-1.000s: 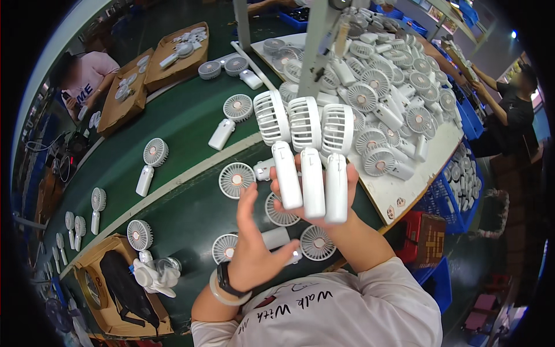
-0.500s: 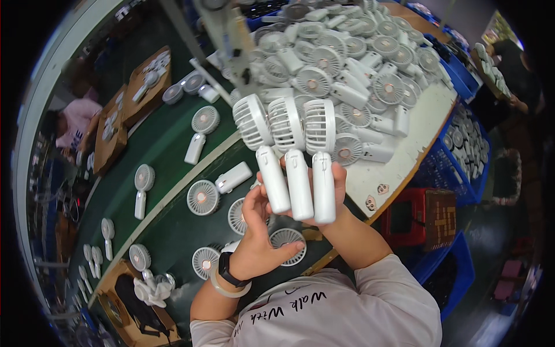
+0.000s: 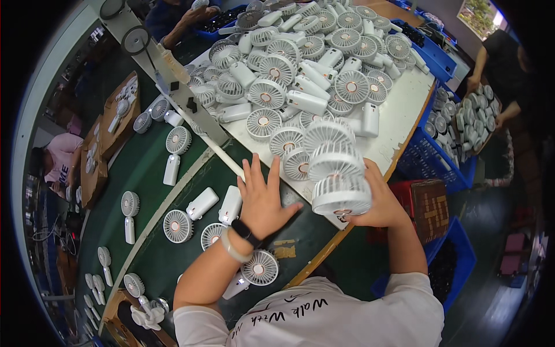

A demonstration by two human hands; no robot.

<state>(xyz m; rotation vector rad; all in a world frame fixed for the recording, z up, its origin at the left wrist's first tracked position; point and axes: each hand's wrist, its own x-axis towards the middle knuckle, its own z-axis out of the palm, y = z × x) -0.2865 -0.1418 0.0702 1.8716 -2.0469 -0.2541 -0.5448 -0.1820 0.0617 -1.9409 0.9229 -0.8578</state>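
Observation:
Three white handheld fans [image 3: 340, 194] are gathered in my right hand [image 3: 378, 199], their round caged heads lined up one behind another at the near edge of the pile. Motion smears them a little, and their handles are mostly hidden. My left hand [image 3: 263, 196] is held with fingers spread and nothing in it, above the green work surface. Beside its wrist lie a fan [image 3: 178, 225] with its handle pointing away and another fan [image 3: 260, 267] partly under my forearm. A large heap of the same fans [image 3: 300, 75] covers the white tabletop [image 3: 399, 118] in front of me.
On the left a green conveyor belt [image 3: 153, 194] carries spaced-out fans. A metal post [image 3: 185, 98] stands at the heap's left. Blue crates [image 3: 425, 156] and a red box [image 3: 425, 208] are at the right, where a person holds a tray of fans [image 3: 477, 118]. Another person's hand [image 3: 188, 20] is at the far side.
My right hand has moved right with the three fans, which have tipped so their heads face me. My left hand has come away from them and spread. The person at right has lowered the tray.

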